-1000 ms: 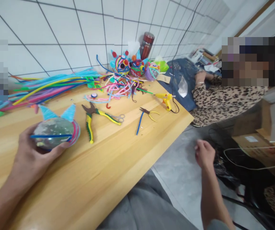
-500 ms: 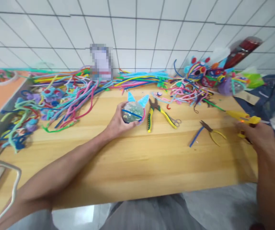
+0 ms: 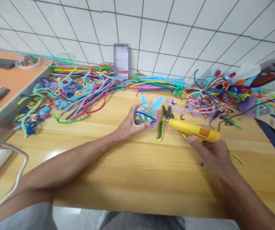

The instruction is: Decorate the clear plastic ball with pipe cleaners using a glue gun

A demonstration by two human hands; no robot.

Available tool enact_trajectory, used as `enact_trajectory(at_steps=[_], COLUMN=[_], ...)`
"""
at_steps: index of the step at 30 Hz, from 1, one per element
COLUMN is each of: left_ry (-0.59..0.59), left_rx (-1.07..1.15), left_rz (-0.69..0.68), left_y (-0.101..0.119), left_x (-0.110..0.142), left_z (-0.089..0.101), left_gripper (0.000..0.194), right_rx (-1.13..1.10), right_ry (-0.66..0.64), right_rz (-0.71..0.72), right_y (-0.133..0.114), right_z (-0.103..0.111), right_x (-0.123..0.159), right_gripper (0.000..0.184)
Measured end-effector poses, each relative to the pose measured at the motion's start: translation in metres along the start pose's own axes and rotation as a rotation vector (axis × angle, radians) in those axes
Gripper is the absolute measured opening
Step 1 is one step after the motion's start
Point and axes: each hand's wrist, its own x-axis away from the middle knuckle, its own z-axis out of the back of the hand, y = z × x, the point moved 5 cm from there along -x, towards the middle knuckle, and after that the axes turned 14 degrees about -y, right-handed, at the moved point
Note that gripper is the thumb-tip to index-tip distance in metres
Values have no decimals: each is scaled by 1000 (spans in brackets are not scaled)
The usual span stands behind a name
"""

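My left hand [image 3: 130, 125] is closed round a small clear ball [image 3: 145, 115] wrapped in pipe cleaners, with two blue ears on top, resting on the wooden table [image 3: 137, 169]. My right hand [image 3: 210, 154] grips a yellow glue gun [image 3: 193, 131]. Its nozzle points left and its tip sits close to the ball's right side. Yellow-and-green pliers [image 3: 163, 123] lie just behind the gun, partly hidden by it.
A long heap of coloured pipe cleaners [image 3: 87, 88] runs along the tiled wall. Finished pipe-cleaner figures [image 3: 221, 88] and a red bottle [image 3: 273, 70] stand at the back right. An orange surface [image 3: 5, 76] adjoins on the left. A white cable [image 3: 13, 179] loops at the lower left.
My right hand has picked up the glue gun from the table's right side and brought it left to the ball. The view has swung left. My left hand still holds the ball.
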Motion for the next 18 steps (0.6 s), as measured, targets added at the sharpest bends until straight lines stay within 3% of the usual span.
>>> enact_trajectory(at_steps=[3,11,18], left_ry=[-23,-20,-42], left_rx=[-7,-47,-61], left_rz=[-32,-33,-5], left_y=[1,-3,0], left_x=[1,0,-1], left_z=[-1,0,1], left_gripper=[84,88,86], right_rx=[115,355,398], right_ry=[-30,-56,-55], right_rz=[60,218,245], right_y=[3,-8,-2], right_z=[-14,-18,-29], right_x=[2,5,7], right_gripper=[19,20,25])
